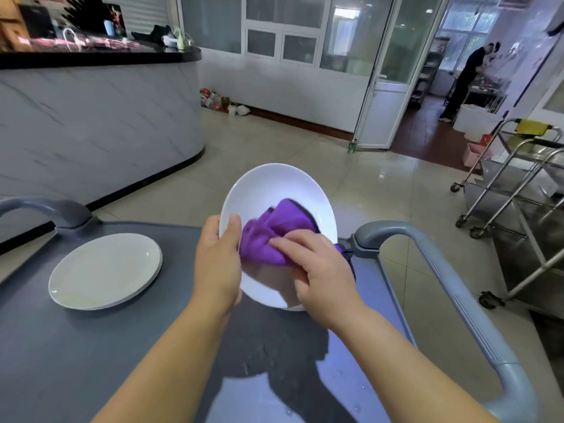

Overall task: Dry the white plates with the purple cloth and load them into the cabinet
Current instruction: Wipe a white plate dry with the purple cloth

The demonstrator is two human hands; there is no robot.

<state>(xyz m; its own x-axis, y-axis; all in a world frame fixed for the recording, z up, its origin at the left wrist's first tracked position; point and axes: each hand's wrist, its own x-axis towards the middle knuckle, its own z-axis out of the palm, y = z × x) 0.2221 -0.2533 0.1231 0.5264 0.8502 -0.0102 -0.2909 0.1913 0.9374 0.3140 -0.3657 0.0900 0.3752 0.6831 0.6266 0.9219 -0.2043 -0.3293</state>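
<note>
A white plate (274,190) is held tilted above the grey cart top (91,346). My left hand (218,261) grips its left rim, thumb on the inner face. My right hand (320,270) holds the bunched purple cloth (274,233) against the plate's face. A stack of white plates (105,271) lies flat on the cart to the left. The cabinet is not in view.
Grey cart handles rise at the left (45,209) and right (451,288). Water drops lie on the cart near its front. Steel trolleys (518,190) stand at the right, a marble counter (91,123) at the left. A person (467,77) stands beyond the far doorway.
</note>
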